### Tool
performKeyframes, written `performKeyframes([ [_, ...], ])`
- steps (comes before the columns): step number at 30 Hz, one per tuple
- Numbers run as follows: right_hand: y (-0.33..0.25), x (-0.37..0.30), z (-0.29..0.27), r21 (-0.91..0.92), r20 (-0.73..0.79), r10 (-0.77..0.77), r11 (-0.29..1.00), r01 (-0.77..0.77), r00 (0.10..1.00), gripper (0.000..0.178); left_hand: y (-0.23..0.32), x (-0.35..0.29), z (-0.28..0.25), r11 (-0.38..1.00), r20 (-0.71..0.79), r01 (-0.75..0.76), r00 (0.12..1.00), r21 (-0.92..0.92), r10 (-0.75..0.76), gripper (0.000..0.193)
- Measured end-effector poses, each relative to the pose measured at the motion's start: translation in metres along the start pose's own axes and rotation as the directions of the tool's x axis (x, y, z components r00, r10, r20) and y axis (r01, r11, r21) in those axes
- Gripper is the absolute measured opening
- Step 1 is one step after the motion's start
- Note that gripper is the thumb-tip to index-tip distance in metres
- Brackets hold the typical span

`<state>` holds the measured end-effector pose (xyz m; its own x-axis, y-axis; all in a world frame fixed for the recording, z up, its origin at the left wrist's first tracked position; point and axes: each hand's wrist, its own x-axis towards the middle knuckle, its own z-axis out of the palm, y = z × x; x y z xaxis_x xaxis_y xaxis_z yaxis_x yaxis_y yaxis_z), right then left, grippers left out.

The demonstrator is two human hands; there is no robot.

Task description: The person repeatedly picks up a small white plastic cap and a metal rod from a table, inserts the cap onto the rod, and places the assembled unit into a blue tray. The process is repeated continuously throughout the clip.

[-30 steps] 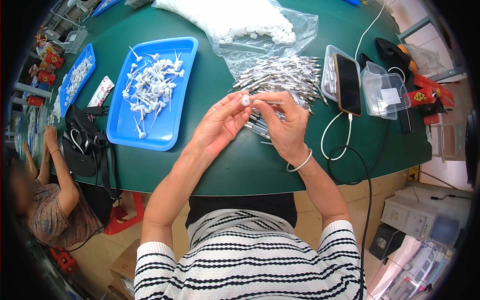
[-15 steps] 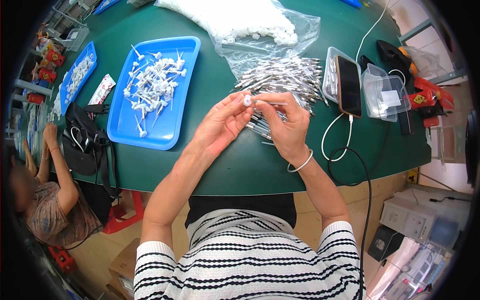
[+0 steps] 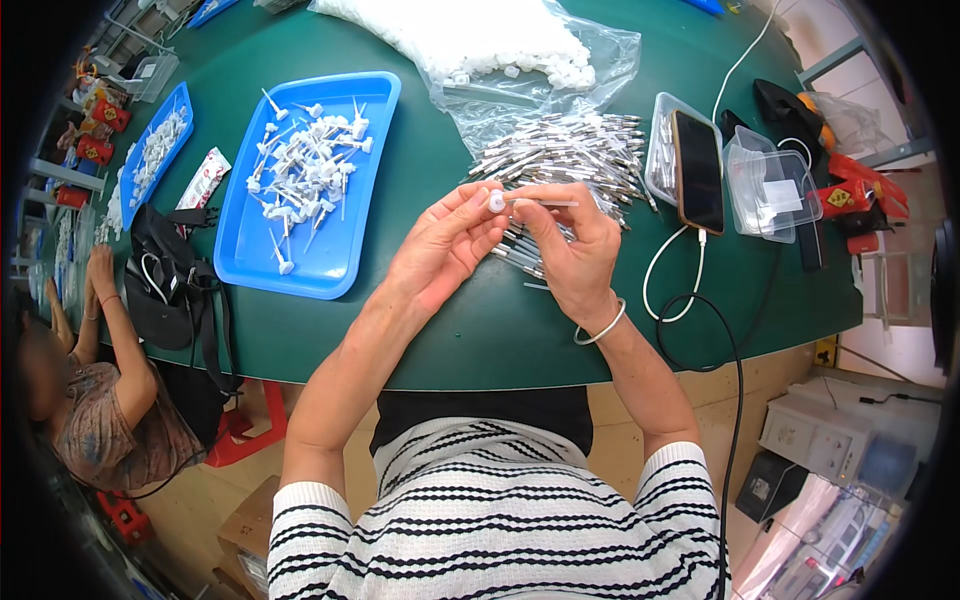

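In the left hand (image 3: 448, 240), a cap (image 3: 497, 202) is pinched by the fingers (image 3: 468, 209); in the right hand (image 3: 574, 255), a rod (image 3: 557, 204) is likewise pinched.

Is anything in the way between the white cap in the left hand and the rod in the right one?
Nothing visible. The left hand pinches the cap, and the right hand holds the rod right beside it. The pile lies on the table, not between them.
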<state>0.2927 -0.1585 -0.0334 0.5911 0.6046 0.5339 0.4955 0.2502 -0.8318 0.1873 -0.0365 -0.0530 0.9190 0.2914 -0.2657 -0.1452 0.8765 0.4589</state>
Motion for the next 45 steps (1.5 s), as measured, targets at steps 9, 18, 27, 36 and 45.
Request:
performKeyframes([
  [9,0.003,-0.001,0.0,0.034,-0.014,0.028,0.999,-0.027,1.0,0.011,-0.001,0.001,-0.002,1.0,0.023,0.01,1.0,-0.025,-0.009,0.022],
  [18,0.001,-0.001,0.0,0.025,-0.018,0.014,1.0,-0.014,1.0,0.011,-0.001,0.001,-0.002,0.999,0.037,0.016,0.999,-0.031,-0.015,0.022],
  [27,0.003,0.001,-0.001,-0.051,0.008,-0.024,0.998,0.024,1.0,0.012,-0.001,0.0,-0.002,0.999,0.0,-0.019,1.0,0.051,0.019,0.023],
  [36,0.003,0.004,-0.006,-0.114,0.066,0.047,0.993,-0.039,0.997,0.011,0.002,-0.002,0.003,0.959,-0.061,-0.06,0.995,0.275,0.08,0.021],
  [45,0.0,0.011,-0.01,-0.034,0.082,0.174,0.984,-0.172,0.981,0.009,0.003,0.0,0.003,0.955,-0.069,-0.022,0.997,0.296,0.045,0.021],
])
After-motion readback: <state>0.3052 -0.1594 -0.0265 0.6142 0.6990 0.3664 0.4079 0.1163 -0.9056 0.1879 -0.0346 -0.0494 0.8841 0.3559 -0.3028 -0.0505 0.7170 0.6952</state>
